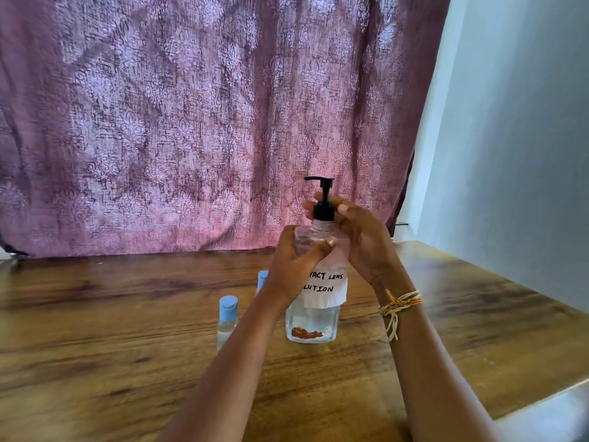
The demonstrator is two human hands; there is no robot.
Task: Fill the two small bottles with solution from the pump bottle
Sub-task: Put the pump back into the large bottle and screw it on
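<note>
A clear pump bottle [314, 323] with a white handwritten label and a black pump head [322, 199] stands upright on the wooden table [127, 330]. My left hand [294, 266] grips its shoulder, thumb across the front. My right hand [360, 237] wraps round the black collar of the pump. Two small clear bottles with blue caps stand just left of it: one in front [227, 317], the other [262, 279] behind, mostly hidden by my left wrist. Both caps are on.
A purple patterned curtain [207, 122] hangs right behind the table. A pale wall [510, 154] closes the right side. The table's right edge [541, 397] runs diagonally at lower right. Thread bands [400, 303] circle my right wrist.
</note>
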